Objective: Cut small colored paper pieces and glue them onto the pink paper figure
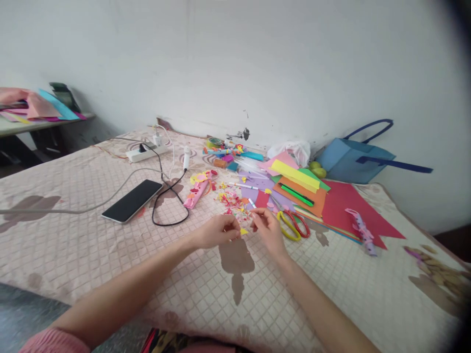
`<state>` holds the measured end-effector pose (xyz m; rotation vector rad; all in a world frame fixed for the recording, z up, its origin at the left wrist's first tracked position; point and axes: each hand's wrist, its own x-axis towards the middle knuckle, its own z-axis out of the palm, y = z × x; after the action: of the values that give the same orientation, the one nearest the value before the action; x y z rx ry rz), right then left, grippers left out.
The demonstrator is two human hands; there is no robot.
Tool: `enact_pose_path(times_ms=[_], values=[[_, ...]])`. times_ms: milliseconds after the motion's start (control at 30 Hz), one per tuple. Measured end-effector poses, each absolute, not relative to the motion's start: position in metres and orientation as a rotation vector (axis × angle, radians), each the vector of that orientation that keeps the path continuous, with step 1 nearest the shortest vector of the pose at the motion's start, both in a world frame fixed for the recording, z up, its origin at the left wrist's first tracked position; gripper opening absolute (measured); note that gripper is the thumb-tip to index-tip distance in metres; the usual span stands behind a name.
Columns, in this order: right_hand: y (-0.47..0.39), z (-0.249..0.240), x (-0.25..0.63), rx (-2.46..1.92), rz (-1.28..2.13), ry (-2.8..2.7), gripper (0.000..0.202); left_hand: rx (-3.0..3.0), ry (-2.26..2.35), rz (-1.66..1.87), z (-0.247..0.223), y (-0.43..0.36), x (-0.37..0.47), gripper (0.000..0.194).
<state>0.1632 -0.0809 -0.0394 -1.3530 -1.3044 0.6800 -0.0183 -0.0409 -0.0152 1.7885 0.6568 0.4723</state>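
Observation:
My left hand (220, 230) has its fingers curled and closed over the quilted cloth. A small yellow paper piece (243, 231) is at its fingertips; whether they grip it I cannot tell. Facing it, my right hand (268, 229) has thumb and fingertips pinched together, and anything between them is too small to make out. Just beyond both hands lies a heap of tiny coloured paper scraps (231, 201). A white marker-like stick (252, 203) lies by the right fingertips. Scissors (294, 225) with yellow and red handles rest beside the right hand.
To the left lie a phone (133, 200), a looped black cable (156, 223), a power strip (146, 153) and a decorated pink paper strip (196, 194). Rightward are coloured paper sheets (355, 208), a green cutter (297, 194), a purple paper roll (362, 233) and a blue bag (353, 162).

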Motion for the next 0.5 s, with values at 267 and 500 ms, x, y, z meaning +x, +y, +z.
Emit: enact_pose_path(times_ms=[267,500], values=[[-0.018,-0.027,0.086,-1.353,0.623,-1.804,0.011,2.093,0.997,0.529,-0.003,-0.051,-0.105,0.012],[0.024,-0.042,0.047,-1.404,0.601,-1.851,0.007,2.058,1.211,0.621,-0.017,-0.029,-0.151,0.018]])
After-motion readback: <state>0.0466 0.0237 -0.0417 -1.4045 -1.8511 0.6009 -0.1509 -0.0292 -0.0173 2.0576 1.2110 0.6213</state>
